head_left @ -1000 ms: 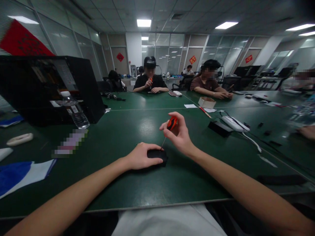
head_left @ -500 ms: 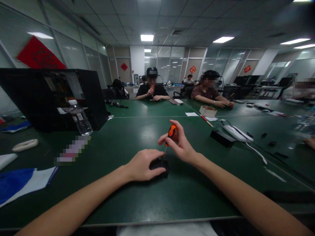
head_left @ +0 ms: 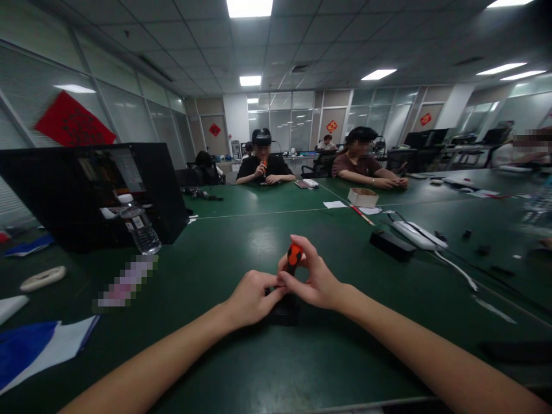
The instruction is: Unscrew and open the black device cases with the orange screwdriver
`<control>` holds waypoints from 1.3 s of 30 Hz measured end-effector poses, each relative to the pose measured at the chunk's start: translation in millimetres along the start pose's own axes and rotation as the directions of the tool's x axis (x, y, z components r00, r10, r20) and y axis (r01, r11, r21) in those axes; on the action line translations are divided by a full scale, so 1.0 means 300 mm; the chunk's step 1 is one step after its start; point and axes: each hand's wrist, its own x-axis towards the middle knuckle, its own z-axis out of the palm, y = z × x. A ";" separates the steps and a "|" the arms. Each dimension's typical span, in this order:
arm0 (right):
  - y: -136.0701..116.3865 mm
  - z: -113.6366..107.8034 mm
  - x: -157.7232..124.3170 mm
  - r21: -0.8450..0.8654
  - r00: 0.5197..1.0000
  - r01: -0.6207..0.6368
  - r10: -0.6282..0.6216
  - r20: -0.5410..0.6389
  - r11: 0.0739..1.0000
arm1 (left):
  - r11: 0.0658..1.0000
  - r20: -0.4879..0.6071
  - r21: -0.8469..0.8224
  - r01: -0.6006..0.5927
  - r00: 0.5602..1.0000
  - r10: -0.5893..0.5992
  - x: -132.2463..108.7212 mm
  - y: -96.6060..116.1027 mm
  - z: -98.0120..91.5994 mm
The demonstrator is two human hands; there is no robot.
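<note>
My right hand [head_left: 313,279] is closed round a small screwdriver with an orange and black handle [head_left: 294,255], held upright over a small black object [head_left: 284,310] on the green table [head_left: 241,241]. My left hand [head_left: 252,296] is curled, its fingertips pinched at the lower part of the screwdriver, touching my right hand. The black object lies under both hands and is mostly hidden. The screwdriver's shaft cannot be seen.
A black computer case [head_left: 90,192] and a water bottle [head_left: 138,224] stand at the left. A white power strip [head_left: 416,234] and a black block [head_left: 391,244] lie to the right. Two people sit across the table. Blue and white cloth [head_left: 38,345] lies near left.
My left hand lifted off the black object and came up to pinch at the screwdriver. My right hand lowered and drew closer to the left hand. The camera tilted upward.
</note>
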 end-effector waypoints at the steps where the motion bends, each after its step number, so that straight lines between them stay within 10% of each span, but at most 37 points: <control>1: -0.002 -0.001 0.000 -0.012 1.000 0.005 -0.005 0.006 1.000 | 1.000 -0.006 0.020 0.000 1.000 0.000 -0.001 -0.002 0.002; 10: -0.017 -0.021 0.005 -0.222 0.988 0.108 -0.130 -0.085 0.969 | 0.997 -0.077 0.079 0.022 0.997 -0.016 0.001 0.008 0.016; 39: 0.020 0.018 -0.026 -0.196 0.991 -0.093 0.109 0.073 0.976 | 0.979 -0.101 0.179 0.097 0.992 -0.080 0.004 -0.005 0.033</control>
